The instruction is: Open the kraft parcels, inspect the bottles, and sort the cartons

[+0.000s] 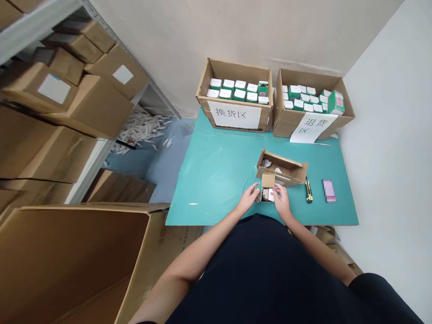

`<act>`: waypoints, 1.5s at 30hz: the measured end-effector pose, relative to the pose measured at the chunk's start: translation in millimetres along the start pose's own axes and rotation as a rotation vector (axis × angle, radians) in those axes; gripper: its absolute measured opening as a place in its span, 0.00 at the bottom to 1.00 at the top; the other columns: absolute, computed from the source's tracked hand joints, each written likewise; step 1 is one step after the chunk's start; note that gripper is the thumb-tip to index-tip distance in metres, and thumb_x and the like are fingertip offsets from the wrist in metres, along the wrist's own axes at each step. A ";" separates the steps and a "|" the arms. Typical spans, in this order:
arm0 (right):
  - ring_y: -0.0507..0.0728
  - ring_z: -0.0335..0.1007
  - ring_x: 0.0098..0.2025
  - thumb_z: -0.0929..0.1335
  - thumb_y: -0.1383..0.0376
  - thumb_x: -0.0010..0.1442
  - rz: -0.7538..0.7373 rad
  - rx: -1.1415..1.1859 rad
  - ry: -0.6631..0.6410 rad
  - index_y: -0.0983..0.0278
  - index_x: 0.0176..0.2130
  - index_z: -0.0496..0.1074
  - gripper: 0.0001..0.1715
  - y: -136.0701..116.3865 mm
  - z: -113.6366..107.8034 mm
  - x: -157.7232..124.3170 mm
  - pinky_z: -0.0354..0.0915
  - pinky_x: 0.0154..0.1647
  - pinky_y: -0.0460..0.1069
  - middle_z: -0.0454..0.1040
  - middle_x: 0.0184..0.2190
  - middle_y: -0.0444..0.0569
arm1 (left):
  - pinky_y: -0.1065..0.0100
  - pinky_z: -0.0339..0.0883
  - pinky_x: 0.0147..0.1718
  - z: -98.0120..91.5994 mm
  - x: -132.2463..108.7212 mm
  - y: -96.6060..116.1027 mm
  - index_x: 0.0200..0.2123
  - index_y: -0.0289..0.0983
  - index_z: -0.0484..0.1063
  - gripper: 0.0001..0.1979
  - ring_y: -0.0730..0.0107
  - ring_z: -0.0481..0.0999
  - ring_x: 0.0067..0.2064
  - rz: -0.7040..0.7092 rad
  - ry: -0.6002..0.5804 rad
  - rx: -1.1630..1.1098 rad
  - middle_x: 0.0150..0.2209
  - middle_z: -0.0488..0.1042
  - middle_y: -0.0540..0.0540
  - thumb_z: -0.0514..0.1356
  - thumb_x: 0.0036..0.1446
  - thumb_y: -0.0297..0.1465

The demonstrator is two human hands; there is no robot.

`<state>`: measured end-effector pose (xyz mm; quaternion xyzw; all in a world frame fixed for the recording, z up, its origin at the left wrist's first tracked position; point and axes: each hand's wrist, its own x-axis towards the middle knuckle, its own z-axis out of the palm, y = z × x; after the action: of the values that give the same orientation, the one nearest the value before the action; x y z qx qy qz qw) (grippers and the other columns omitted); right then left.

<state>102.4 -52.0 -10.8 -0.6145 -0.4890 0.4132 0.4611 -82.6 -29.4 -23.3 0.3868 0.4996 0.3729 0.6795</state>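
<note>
A small cardboard box [268, 180] sits near the table's front edge with its brown flap raised. Inside it are something white and something brownish, too small to name. My right hand [282, 200] is at the box's right side, its fingers closed on the edge by the white part. On the other side, my left hand [249, 198] is beside the box with thumb and fingers apart, holding nothing. Just behind stands a longer open carton [286, 166], tilted, with crumpled white paper in it.
A yellow-black utility knife [308, 191] and a pixelated pink item [329, 191] lie to the right on the green table [216, 175]. Two labelled cartons [236, 115] of green-white boxes stand behind. Shelves of cartons [97, 105] and a large open carton [77, 256] are on the left.
</note>
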 end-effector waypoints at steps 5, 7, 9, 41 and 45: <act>0.57 0.76 0.41 0.72 0.52 0.59 0.267 0.318 -0.057 0.55 0.68 0.61 0.43 -0.7 1.1 17.8 0.77 0.49 0.59 0.72 0.37 0.45 | 0.72 0.65 0.29 -5.0 14.0 0.7 0.69 0.35 0.60 0.40 0.77 0.68 0.26 0.036 -0.027 0.195 0.28 0.69 0.56 0.67 0.54 0.36; 0.56 0.75 0.37 0.73 0.53 0.57 0.349 0.363 -0.117 0.56 0.68 0.62 0.44 -2.5 -3.4 27.9 0.78 0.46 0.57 0.73 0.33 0.43 | 0.72 0.63 0.29 -6.1 20.7 2.3 0.66 0.34 0.63 0.38 0.76 0.67 0.26 0.042 -0.029 0.293 0.26 0.68 0.58 0.67 0.52 0.33; 0.54 0.73 0.33 0.74 0.54 0.55 0.406 0.360 -0.201 0.58 0.66 0.65 0.43 -3.9 -7.8 36.4 0.78 0.41 0.56 0.71 0.29 0.41 | 0.72 0.61 0.28 -5.4 25.3 3.4 0.64 0.34 0.67 0.36 0.76 0.66 0.26 0.040 -0.035 0.359 0.23 0.66 0.59 0.66 0.51 0.31; 0.59 0.73 0.45 0.68 0.64 0.63 -0.172 -0.343 -0.441 0.57 0.51 0.79 0.18 10.3 -34.0 3.4 0.71 0.53 0.58 0.73 0.43 0.50 | 0.63 0.70 0.48 -13.5 -17.8 -5.1 0.53 0.43 0.78 0.15 0.64 0.74 0.45 0.428 -0.113 0.681 0.43 0.74 0.44 0.62 0.63 0.36; 0.61 0.73 0.47 0.68 0.64 0.62 -0.182 -0.360 -0.400 0.57 0.48 0.79 0.15 16.0 -30.7 -0.3 0.71 0.54 0.60 0.71 0.43 0.50 | 0.63 0.71 0.48 -14.6 -16.9 -11.7 0.48 0.43 0.79 0.12 0.65 0.75 0.44 0.437 -0.094 0.710 0.43 0.73 0.45 0.62 0.64 0.38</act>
<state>135.3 -58.8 -19.2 -0.5463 -0.6887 0.3898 0.2742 -99.2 -47.1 -30.2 0.7103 0.4718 0.2948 0.4312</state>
